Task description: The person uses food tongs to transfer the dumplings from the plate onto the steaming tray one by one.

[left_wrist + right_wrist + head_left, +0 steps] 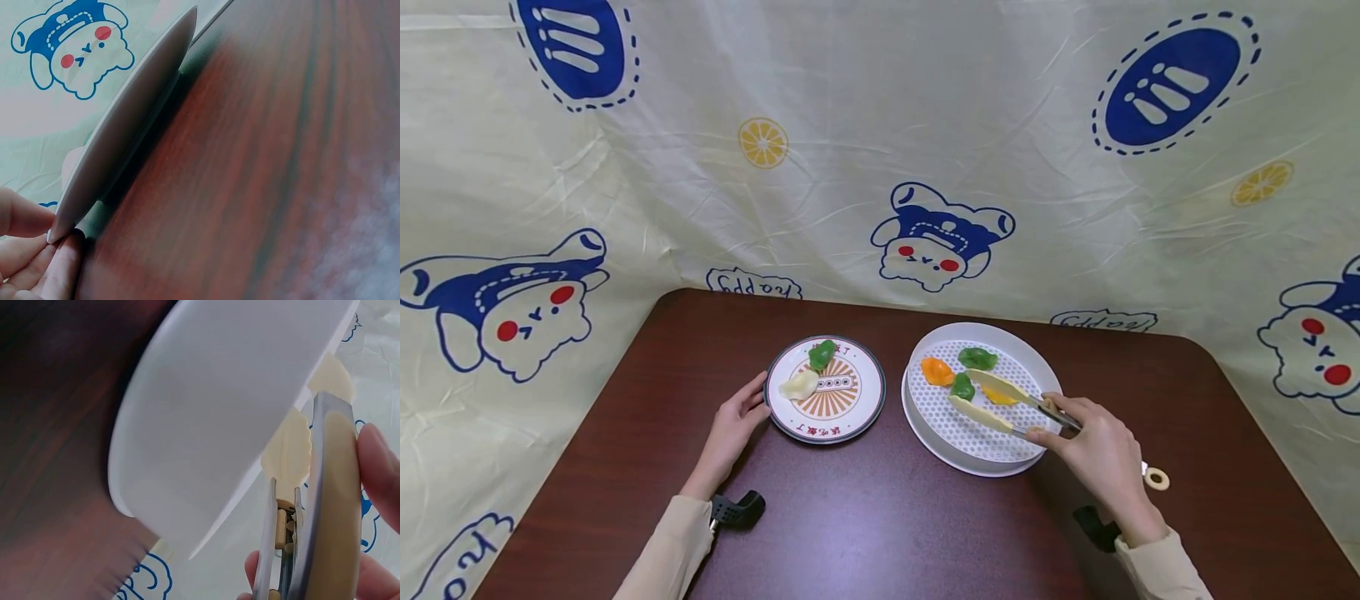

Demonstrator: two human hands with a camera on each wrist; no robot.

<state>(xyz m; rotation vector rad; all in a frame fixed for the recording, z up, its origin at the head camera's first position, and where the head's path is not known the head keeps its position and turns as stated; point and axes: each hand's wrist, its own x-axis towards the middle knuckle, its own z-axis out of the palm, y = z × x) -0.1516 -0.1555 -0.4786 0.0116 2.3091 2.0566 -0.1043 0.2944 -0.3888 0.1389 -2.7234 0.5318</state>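
Note:
My left hand (741,417) pinches the left rim of a round white plate (868,392), thumb above and fingers below. On this plate lie a green dumpling (822,355) and a white dumpling (799,385). With my right hand (1101,450) I grip kitchen tongs (334,506), their cream tips spread apart over a white perforated steamer tray (940,425). Between the tips is a green dumpling (962,387). Another green dumpling (977,358) sits farther back, an orange one (937,372) to the left. A second orange dumpling (1000,397) is partly hidden under the upper tong arm.
The steamer tray's high white wall (187,412) stands close beside the tongs in the right wrist view. Both dishes are on a dark brown wooden table (850,517). A pale printed cloth (820,217) hangs behind the table's far edge.

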